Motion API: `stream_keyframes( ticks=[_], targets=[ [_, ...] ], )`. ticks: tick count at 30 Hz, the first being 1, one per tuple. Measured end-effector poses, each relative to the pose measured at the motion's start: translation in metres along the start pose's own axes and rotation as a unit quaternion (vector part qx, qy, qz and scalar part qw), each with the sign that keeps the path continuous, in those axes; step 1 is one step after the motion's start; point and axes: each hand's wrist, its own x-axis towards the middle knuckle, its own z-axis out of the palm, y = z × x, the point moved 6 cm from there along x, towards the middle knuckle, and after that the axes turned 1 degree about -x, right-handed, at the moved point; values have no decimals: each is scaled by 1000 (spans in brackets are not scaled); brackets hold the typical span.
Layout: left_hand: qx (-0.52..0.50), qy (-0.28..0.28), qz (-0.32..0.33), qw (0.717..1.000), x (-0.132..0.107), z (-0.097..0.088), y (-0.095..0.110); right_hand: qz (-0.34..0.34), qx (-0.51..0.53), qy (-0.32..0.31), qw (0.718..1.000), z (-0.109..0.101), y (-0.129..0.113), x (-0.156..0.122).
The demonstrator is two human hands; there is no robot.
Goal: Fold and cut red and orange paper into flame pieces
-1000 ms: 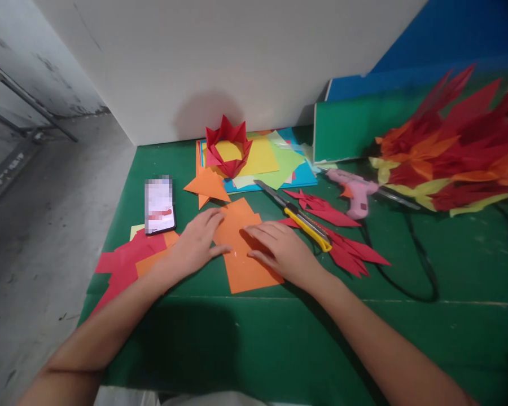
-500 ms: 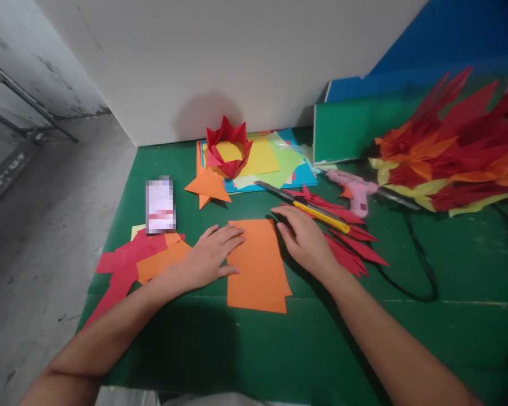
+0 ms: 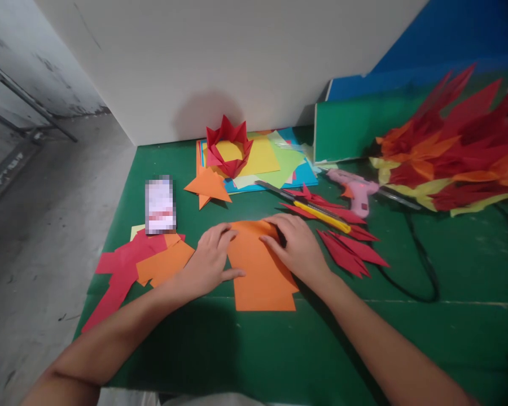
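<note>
Orange paper sheets [image 3: 262, 282] lie stacked on the green table in front of me, slightly offset at the lower right. My left hand [image 3: 211, 256] rests at their left edge, fingertips bent over the upper corner and thumb spread apart on the paper; it is open. At the top right corner, my right hand [image 3: 294, 242] pinches the paper between thumb and fingers, and the top edge curves up a little there. Just beyond the right hand lies a yellow and black utility knife [image 3: 322, 214], on red pointed paper pieces [image 3: 351, 254].
A phone [image 3: 160, 206] and red and orange paper scraps [image 3: 131, 254] lie left. Behind are a folded orange piece [image 3: 207, 186], a red paper ring [image 3: 241, 160] and coloured sheets [image 3: 294, 169]. A pink glue gun [image 3: 358, 192] and a red-orange paper bunch [image 3: 461, 141] are right.
The orange sheets have turned slightly, their lower end shifting right. My right hand has moved left onto their top right corner, and my left fingers have curled more.
</note>
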Motion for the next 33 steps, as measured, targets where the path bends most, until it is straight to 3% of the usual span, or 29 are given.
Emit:
stream_keyframes(
  ticks=[7, 14, 18, 24, 33],
  targets=[
    [-21, 30, 8, 999, 2, -4, -3, 110, 129, 64, 984, -9, 10, -5],
    [30, 7, 32, 999, 3, -2, 2, 127, 100, 103, 981, -15, 18, -8],
    [44, -2, 50, 998, 3, -3, 6, 76, 76, 104, 989, -17, 9, -6],
    [42, -2, 67, 997, 6, -5, 8, -94, 14, 102, 990, -17, -22, -5],
    [29, 43, 65, 997, 4, -4, 5, -228, 28, 21, 973, -2, -45, -9]
  ],
)
